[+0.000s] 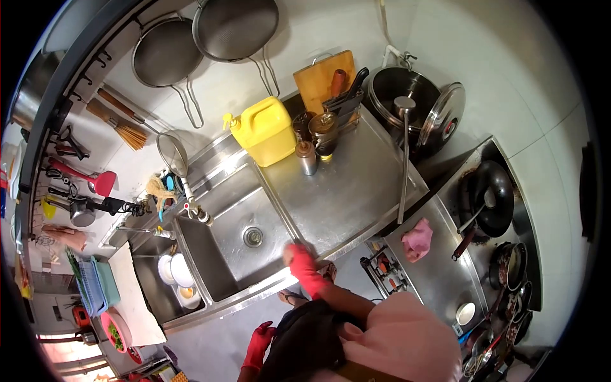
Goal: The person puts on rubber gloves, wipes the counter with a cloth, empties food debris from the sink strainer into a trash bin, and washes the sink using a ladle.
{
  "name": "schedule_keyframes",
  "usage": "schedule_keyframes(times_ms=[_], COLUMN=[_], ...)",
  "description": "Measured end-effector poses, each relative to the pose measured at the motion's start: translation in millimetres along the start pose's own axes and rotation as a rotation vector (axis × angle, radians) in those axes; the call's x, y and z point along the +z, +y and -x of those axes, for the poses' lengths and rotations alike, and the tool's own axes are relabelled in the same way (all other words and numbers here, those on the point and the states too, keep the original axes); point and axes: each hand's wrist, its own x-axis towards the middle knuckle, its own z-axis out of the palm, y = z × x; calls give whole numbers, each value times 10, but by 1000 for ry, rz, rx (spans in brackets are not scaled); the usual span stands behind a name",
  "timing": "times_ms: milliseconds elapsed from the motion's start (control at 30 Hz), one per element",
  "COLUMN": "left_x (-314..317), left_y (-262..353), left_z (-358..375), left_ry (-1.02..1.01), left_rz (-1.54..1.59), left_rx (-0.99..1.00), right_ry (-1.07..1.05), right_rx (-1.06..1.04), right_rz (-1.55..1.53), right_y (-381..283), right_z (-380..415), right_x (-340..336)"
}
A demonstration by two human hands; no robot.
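The right hand (299, 258), in a red rubber glove, rests on the front rim of the steel sink (245, 254), at the corner where the basin meets the flat draining board (337, 184); its fingers are bunched and blurred, so whether they grip anything cannot be told. The left hand (261, 340), gloved the same, hangs low beside the dark apron, well apart from the sink, fingers pointing down and seemingly loose, though too small to judge. The basin is smooth, dull metal with a round drain (252, 237) just beyond the right fingers. To its left a second basin holds white plates (175, 270), partly hidden by its wall. On the board stand a boxy yellow jug (264, 130) and small metal jars (307, 158). A long ladle (404, 159) leans from a dark wok (398, 92).
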Motion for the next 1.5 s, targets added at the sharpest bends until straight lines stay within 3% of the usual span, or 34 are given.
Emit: schedule_keyframes(times_ms=[33,100,167,200,233,300,333,367,467,533,600,667,700,733,800,900,967,1133,1200,1233,1267,1300,1367,1433,1500], left_x=[2,-48,-91,-97,-126,-155,-149,-146,-98,-71,-68,-81,-98,-136,-223,-243,-241,-117,-29,-16,-49,-78,-167,-191,-153], left_y=[11,-22,-102,-178,-276,-584,-775,-1019,-1204,-1087,-936,-810,-770,-822,-920,-995,-1243,-1493,-1447,-1447,-1453,-1466,-1566,-1779,-1806], left_z=[-30,-47,-18,-4,2,-14,-8,50,147,233,260,201,176,140,65,184,227,370,457,500,504,477,458,431,510], left_ry=[22,60,103,124,129,116,108,60,74,107,111,114,115,120,140,225,204,90,219,236,254,272,287,308,302], left_rz=[30,42,97,131,144,200,228,55,-188,-203,-108,85,205,241,323,389,460,737,454,469,482,501,563,642,524], left_rx=[-1,48,37,33,17,8,3,251,350,352,254,80,-29,-36,-50,-55,-71,-180,-198,-201,-198,-189,-169,-159,-212], right_ry=[283,646,665,618,740,668,780,881,1090,890,708,1135,394,269,102,605,808,1067,652,377,240,187,293,501,782], right_rx=[39,-74,-301,-595,-647,-701,-719,-725,-645,-401,-187,396,143,136,-199,-546,-646,-665,-117,145,242,214,-140,-444,-502], right_rz=[835,2221,2182,2185,1940,1219,1595,1978,3161,2788,3337,2644,2639,2509,2523,2061,1819,1464,2348,2569,2593,2579,2622,2795,2987], right_y=[157,509,117,-245,-632,-1376,-1567,-1739,-2001,-2200,-1639,-793,-583,-490,-584,-1187,-1276,-1205,-984,-812,-647,-535,-487,-595,-805], right_z=[-89,-361,-566,-658,-792,-1093,-1212,-1305,-1498,-1541,-1577,-1734,-1440,-1413,-1464,-1638,-1848,-2363,-2363,-2414,-2462,-2488,-2557,-2641,-2766], right_x=[82,652,658,583,725,1206,1280,1345,1383,425,54,114,138,129,32,77,-108,-972,-906,-732,-585,-480,-379,-211,-119])
